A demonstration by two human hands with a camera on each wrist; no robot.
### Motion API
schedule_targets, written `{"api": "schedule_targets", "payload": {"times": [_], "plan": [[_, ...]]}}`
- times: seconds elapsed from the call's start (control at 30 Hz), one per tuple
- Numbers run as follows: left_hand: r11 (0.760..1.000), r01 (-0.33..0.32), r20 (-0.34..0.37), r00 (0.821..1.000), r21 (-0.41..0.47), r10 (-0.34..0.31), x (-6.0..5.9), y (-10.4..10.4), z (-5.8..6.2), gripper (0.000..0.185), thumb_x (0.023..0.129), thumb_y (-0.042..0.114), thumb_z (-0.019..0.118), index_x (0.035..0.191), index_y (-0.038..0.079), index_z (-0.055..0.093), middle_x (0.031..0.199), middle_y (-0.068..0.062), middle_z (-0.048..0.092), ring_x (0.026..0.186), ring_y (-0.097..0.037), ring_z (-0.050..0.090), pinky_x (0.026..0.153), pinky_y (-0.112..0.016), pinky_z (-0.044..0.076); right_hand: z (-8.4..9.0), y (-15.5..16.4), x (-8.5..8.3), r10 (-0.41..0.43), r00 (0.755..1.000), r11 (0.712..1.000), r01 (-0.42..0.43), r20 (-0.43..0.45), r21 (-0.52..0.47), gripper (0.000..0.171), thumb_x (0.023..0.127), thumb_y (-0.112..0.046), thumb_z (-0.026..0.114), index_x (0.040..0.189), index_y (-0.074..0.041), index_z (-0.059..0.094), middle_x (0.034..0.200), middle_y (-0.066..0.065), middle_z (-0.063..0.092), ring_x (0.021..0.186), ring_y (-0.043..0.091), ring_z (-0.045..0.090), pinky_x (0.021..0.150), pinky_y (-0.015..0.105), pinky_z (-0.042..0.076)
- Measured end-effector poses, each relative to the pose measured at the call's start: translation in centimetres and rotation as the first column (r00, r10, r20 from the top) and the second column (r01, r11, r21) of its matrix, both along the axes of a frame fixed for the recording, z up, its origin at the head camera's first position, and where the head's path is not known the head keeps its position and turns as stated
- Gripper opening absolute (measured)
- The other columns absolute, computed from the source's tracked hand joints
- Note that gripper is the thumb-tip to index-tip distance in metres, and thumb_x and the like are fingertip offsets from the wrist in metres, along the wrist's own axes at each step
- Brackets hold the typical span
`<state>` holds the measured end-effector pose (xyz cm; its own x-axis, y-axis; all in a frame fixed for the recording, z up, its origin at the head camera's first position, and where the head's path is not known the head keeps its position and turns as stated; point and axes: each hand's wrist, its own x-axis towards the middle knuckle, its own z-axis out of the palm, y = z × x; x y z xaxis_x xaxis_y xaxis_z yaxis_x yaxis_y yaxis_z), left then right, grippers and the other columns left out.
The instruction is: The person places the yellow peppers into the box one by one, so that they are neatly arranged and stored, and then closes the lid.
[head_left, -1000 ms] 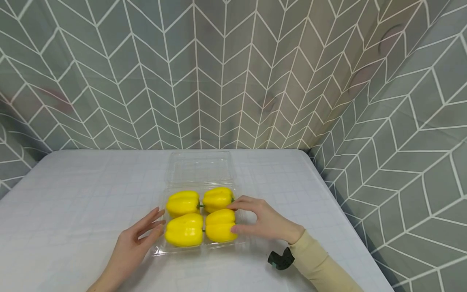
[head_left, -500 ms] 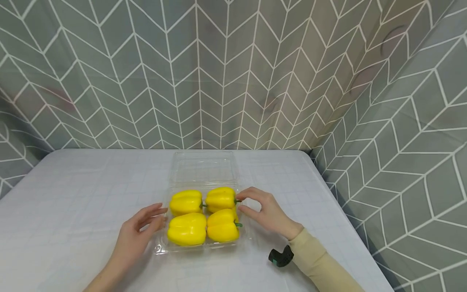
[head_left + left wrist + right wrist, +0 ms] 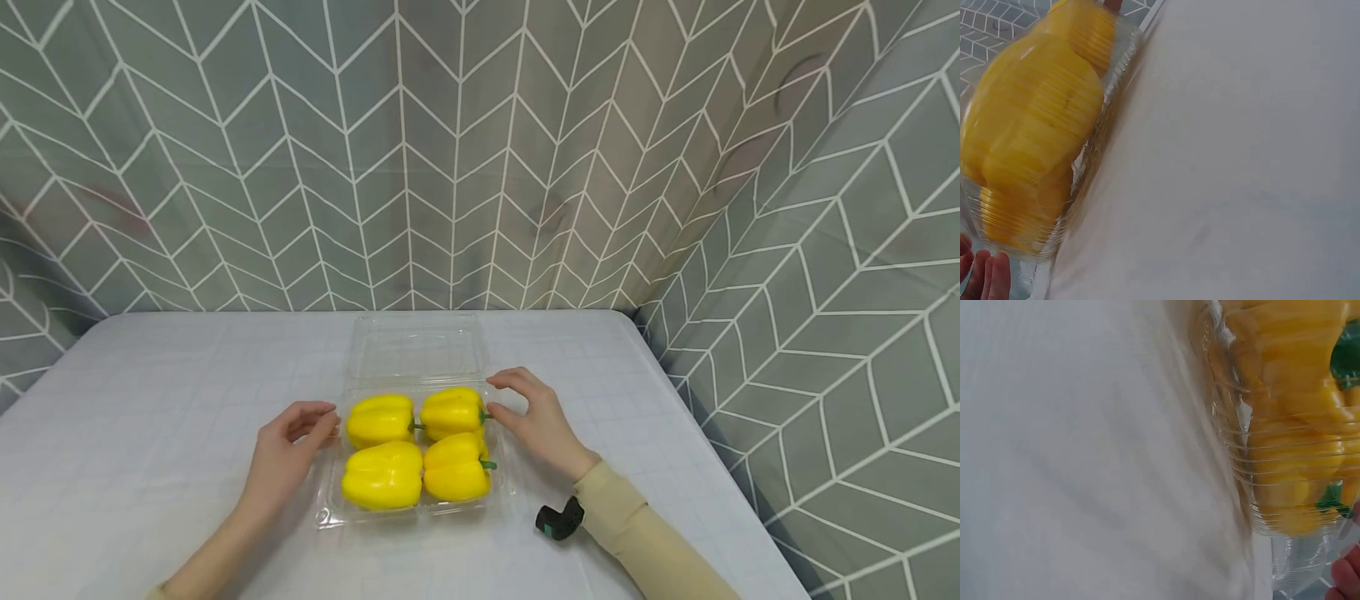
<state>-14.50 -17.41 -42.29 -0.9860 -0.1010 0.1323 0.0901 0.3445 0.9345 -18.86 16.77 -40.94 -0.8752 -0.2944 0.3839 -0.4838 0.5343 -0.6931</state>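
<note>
Several yellow bell peppers (image 3: 384, 476) with green stems lie on their sides in two rows in a clear plastic clamshell container (image 3: 367, 518). Its lid (image 3: 417, 343) lies folded back behind it. My left hand (image 3: 287, 450) is at the container's left side, fingers loosely bent by the rim; whether they touch it is unclear. On the right, my right hand (image 3: 542, 419) is by the back right corner, thumb and fingers apart, close to a pepper stem. In the left wrist view, fingertips (image 3: 999, 275) show past the container's ribbed wall. In the right wrist view, fingertips (image 3: 1347, 572) appear near the lid.
A white cloth covers the table (image 3: 187, 375). Behind it and along the right hangs a grey curtain (image 3: 420, 150) with a white chevron pattern. A black device (image 3: 559, 520) sits at my right wrist, beside the beige sleeve (image 3: 637, 533).
My right hand has let go of the front right pepper and moved back along the container's right side. My left hand has also slid a little further back along the left side.
</note>
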Motion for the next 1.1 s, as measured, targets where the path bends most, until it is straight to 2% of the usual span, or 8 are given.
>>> {"api": "schedule_targets", "payload": {"times": [0.23, 0.37, 0.47, 0.63, 0.73, 0.8, 0.97, 1.1], "plan": [[0.996, -0.031, 0.138, 0.990, 0.079, 0.020, -1.5, 0.4, -0.2, 0.046, 0.099, 0.036, 0.064, 0.133, 0.006, 0.057, 0.131, -0.010, 0.064, 0.097, 0.010, 0.060, 0.084, -0.008, 0.051, -1.0, 0.1, -1.0, -0.040, 0.971, 0.984, 0.079, 0.236, -0.158, 0.047, 0.092, -0.016, 0.074, 0.135, -0.005, 0.058, 0.129, 0.006, 0.063, 0.118, 0.025, 0.060, 0.111, 0.044, 0.045], [0.969, -0.035, 0.192, 0.981, 0.246, -0.013, -2.3, 0.5, -0.1, 0.054, 0.097, 0.032, 0.067, 0.141, 0.006, 0.050, 0.132, 0.002, 0.065, 0.103, 0.008, 0.060, 0.088, -0.008, 0.049, -1.5, 0.2, -1.7, -0.004, 0.939, 0.960, 0.100, 0.343, -0.262, 0.053, 0.093, -0.018, 0.072, 0.141, -0.004, 0.053, 0.134, 0.010, 0.062, 0.122, 0.027, 0.059, 0.110, 0.044, 0.046], [0.918, -0.015, 0.206, 0.976, 0.396, -0.072, -2.8, 0.6, -0.2, 0.059, 0.098, 0.026, 0.066, 0.147, 0.003, 0.041, 0.130, 0.008, 0.065, 0.106, 0.006, 0.063, 0.091, -0.010, 0.050, -1.9, 0.2, -2.1, 0.039, 0.909, 0.930, 0.120, 0.415, -0.348, 0.054, 0.094, -0.016, 0.070, 0.143, -0.004, 0.050, 0.137, 0.010, 0.061, 0.125, 0.027, 0.058, 0.110, 0.043, 0.046], [0.786, 0.004, 0.187, 0.971, 0.618, -0.152, -3.4, 0.7, -0.1, 0.058, 0.101, 0.012, 0.059, 0.151, 0.000, 0.031, 0.122, 0.012, 0.066, 0.108, 0.000, 0.066, 0.095, -0.015, 0.051, -2.4, -0.2, -2.3, 0.148, 0.850, 0.840, 0.161, 0.505, -0.517, 0.057, 0.095, -0.011, 0.065, 0.147, -0.003, 0.045, 0.144, 0.011, 0.055, 0.129, 0.024, 0.055, 0.114, 0.038, 0.041], [0.720, 0.013, 0.167, 0.970, 0.694, -0.178, -3.6, 0.8, -0.2, 0.057, 0.102, 0.006, 0.054, 0.152, 0.000, 0.028, 0.119, 0.012, 0.069, 0.108, -0.003, 0.067, 0.096, -0.016, 0.051, -2.6, -0.5, -2.2, 0.202, 0.835, 0.784, 0.175, 0.512, -0.595, 0.057, 0.096, -0.007, 0.062, 0.149, -0.002, 0.041, 0.147, 0.014, 0.051, 0.130, 0.024, 0.054, 0.113, 0.033, 0.041], [0.699, 0.018, 0.156, 0.970, 0.715, -0.184, -3.6, 0.8, -0.3, 0.056, 0.102, 0.004, 0.052, 0.152, 0.000, 0.027, 0.118, 0.012, 0.069, 0.107, -0.004, 0.068, 0.096, -0.016, 0.051, -2.7, -0.6, -2.1, 0.221, 0.833, 0.756, 0.183, 0.508, -0.628, 0.057, 0.097, -0.007, 0.060, 0.149, -0.002, 0.040, 0.148, 0.015, 0.049, 0.130, 0.024, 0.053, 0.111, 0.030, 0.043], [0.707, 0.012, 0.146, 0.976, 0.707, -0.162, -3.5, 0.9, -0.6, 0.053, 0.102, 0.002, 0.051, 0.150, 0.003, 0.031, 0.122, 0.009, 0.067, 0.108, -0.004, 0.067, 0.096, -0.016, 0.051, -2.8, -0.9, -1.9, 0.233, 0.835, 0.727, 0.191, 0.499, -0.660, 0.054, 0.098, -0.007, 0.059, 0.149, -0.005, 0.041, 0.149, 0.013, 0.048, 0.134, 0.025, 0.050, 0.111, 0.029, 0.043], [0.720, -0.003, 0.163, 0.975, 0.694, -0.154, -3.5, 1.0, -0.7, 0.053, 0.102, 0.004, 0.052, 0.151, 0.007, 0.031, 0.143, -0.001, 0.055, 0.114, -0.004, 0.064, 0.098, -0.017, 0.049, -3.0, -0.9, -1.8, 0.246, 0.840, 0.719, 0.176, 0.484, -0.672, 0.056, 0.098, -0.006, 0.058, 0.151, -0.005, 0.037, 0.152, 0.013, 0.044, 0.137, 0.029, 0.047, 0.116, 0.035, 0.039]]}}
